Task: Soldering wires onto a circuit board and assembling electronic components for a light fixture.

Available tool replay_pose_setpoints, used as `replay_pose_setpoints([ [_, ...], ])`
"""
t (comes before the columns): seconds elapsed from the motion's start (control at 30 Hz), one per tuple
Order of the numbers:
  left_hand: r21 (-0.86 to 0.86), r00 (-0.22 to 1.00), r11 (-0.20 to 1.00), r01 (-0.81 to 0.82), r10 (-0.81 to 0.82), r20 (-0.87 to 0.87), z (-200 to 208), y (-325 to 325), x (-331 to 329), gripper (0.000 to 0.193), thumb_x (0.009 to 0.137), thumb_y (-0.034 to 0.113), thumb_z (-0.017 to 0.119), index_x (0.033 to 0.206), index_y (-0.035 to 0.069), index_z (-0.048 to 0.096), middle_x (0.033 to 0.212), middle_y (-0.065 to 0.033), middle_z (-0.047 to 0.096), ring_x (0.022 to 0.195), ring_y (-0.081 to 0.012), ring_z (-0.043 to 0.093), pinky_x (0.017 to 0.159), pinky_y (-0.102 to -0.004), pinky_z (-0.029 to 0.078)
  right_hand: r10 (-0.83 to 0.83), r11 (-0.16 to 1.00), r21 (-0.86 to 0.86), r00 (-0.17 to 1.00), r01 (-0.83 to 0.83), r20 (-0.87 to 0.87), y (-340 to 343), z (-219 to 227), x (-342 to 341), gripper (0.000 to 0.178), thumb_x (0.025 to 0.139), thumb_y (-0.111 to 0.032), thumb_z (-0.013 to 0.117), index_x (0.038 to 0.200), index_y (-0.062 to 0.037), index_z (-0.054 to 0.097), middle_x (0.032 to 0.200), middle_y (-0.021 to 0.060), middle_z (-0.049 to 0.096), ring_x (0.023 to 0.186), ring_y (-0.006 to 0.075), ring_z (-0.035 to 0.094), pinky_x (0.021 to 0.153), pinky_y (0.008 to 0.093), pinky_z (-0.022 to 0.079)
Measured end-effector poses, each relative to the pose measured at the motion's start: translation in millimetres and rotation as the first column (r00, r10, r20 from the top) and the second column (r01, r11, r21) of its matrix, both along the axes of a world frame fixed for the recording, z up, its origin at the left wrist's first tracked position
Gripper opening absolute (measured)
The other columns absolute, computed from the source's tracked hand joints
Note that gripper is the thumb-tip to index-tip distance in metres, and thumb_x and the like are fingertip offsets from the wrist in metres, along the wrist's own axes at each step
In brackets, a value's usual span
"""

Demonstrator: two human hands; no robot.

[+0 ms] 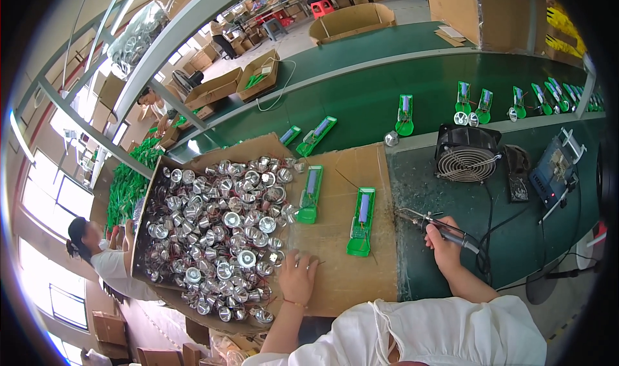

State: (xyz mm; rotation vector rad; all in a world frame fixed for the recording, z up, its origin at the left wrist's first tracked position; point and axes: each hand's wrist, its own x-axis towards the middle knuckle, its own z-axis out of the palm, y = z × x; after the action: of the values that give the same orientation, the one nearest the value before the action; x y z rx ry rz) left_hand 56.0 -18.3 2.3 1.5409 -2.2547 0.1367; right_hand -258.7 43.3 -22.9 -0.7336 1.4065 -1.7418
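hands first: right hand (445, 245) was closed around the handle of a soldering iron (461, 240), working end pointing left, apart from any housing; left hand (298, 277) lay back-up at the near right side of the carton (255, 148), fingers slightly spread; could not tell whether they pinched anything, the undersides being hidden. nearest green housing (359, 245) lay on the cardboard sheet (380, 282) between the two hands and beyond them, with its purple cell (364, 206) and small board in place, thin wires loose at both ends, no reflector seen joined; judged this one as unfinished. second green housing (307, 216) lay to its left, against the carton side, a reflector cup near its lower end; whether wired, could not tell. on the green belt (348, 82), housings to the right, such as the upright one (405, 126), each appeared to have a silver cup (391, 138) beside the lower end, so probably done. two tilted housings (316, 136) farther left showed no cup, so likely left to do. carton was well stocked with loose reflectors (232, 220), suggesting plenty of work remained
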Motion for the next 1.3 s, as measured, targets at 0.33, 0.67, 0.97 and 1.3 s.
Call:
replay_pose_setpoints([
  [0.33,-0.042,0.959,0.959,0.282,-0.282,-0.014,5,1,14,0.015,0.074,0.008,0.061,0.089,0.008,0.061,0.098,-0.0089,0.055,0.092,-0.0298,0.052,0.076,-0.0413,0.044,-0.012,1.000,-0.007,1.000,0.012,0.010,1,1,0,0.016,0.082,-0.012,0.062,0.082,-0.0015,0.051,0.065,0.0048,0.055,0.053,0.0078,0.052,0.048,0.0208,0.043],
  [0.67,0.076,0.951,0.991,0.113,-0.086,-0.297,3,-10,-11,0.018,0.071,0.008,0.067,0.088,0.004,0.062,0.082,-0.0113,0.056,0.071,-0.0269,0.055,0.063,-0.0358,0.046,0.010,1.000,-0.006,1.000,-0.010,-0.010,3,3,1,0.016,0.083,-0.013,0.063,0.084,-0.0015,0.051,0.066,0.0048,0.056,0.054,0.0076,0.052,0.049,0.0209,0.044],
  [0.97,0.063,0.967,0.988,0.144,-0.126,-0.221,5,-10,-21,0.010,0.076,0.011,0.065,0.081,0.002,0.063,0.076,-0.0121,0.057,0.068,-0.0276,0.055,0.060,-0.0358,0.045,0.009,1.000,-0.027,1.000,-0.009,0.003,5,6,0,0.017,0.083,-0.014,0.063,0.083,-0.0016,0.052,0.068,0.0041,0.056,0.056,0.0071,0.053,0.050,0.0202,0.044],
  [1.3,0.355,0.847,0.925,0.135,0.078,-0.526,16,-19,-52,0.011,0.083,0.011,0.060,0.085,0.001,0.061,0.070,-0.0109,0.064,0.063,-0.0210,0.062,0.059,-0.0312,0.047,0.004,1.000,-0.007,1.000,-0.004,-0.003,5,10,0,0.015,0.083,-0.012,0.063,0.085,-0.0010,0.052,0.068,0.0043,0.056,0.056,0.0073,0.053,0.050,0.0205,0.044],
])
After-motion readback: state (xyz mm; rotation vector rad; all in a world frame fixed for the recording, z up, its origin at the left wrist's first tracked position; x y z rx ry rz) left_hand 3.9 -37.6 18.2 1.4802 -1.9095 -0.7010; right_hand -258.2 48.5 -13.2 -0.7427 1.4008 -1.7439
